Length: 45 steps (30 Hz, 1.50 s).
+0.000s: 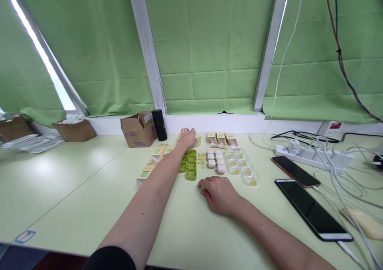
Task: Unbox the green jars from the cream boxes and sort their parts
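Observation:
My left hand [188,137] reaches to the far row and is closed over a small cream box with a green label [198,141]; my fingers partly cover it. Just nearer are several small green open-topped cases [191,174], set close together. My right hand [220,194] rests on the table, loosely bent, thumb apart from the fingers, holding nothing. Beyond it are several pale pink rounded pieces [220,169], small yellow pieces [202,161] and clear shells with yellow marks [250,178]. More cream boxes stand at the left [145,173] and at the back [221,140].
A cardboard box [138,130] and a black cylinder [159,125] stand at the back. Two phones [295,171] [312,210], a white power strip [314,157] and tangled cables lie on the right. A cardboard tray [74,129] and white flat stacks [34,143] are far left.

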Each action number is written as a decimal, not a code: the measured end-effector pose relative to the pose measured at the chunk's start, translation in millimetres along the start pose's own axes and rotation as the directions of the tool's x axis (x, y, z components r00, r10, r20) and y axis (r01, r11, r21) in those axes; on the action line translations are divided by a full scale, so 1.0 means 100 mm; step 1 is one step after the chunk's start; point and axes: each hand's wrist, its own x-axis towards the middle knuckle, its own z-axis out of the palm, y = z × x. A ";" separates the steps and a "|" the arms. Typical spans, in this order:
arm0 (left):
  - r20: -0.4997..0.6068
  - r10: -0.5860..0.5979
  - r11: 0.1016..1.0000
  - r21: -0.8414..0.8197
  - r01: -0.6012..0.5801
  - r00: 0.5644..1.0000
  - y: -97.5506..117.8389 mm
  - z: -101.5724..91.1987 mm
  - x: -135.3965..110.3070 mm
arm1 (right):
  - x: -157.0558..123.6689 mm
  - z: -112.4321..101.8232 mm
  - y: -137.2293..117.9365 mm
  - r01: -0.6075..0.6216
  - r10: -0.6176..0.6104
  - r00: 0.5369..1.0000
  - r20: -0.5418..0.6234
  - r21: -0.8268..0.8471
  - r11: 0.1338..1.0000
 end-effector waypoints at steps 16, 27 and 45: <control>-0.085 0.318 0.749 -0.588 -0.305 0.944 0.45 -1.06 -1.59 | 0.01 -0.58 0.48 -0.085 0.274 0.753 -0.598 0.325 0.942; 0.015 0.275 0.691 -0.698 -0.187 0.961 0.60 -0.53 -2.38 | -0.18 -0.17 0.47 -0.077 0.168 0.855 -0.492 0.200 0.977; -0.157 0.190 0.568 -0.787 -0.239 0.969 0.53 -0.31 -2.38 | -0.30 -0.19 0.40 0.134 -0.092 0.954 -0.284 0.134 0.982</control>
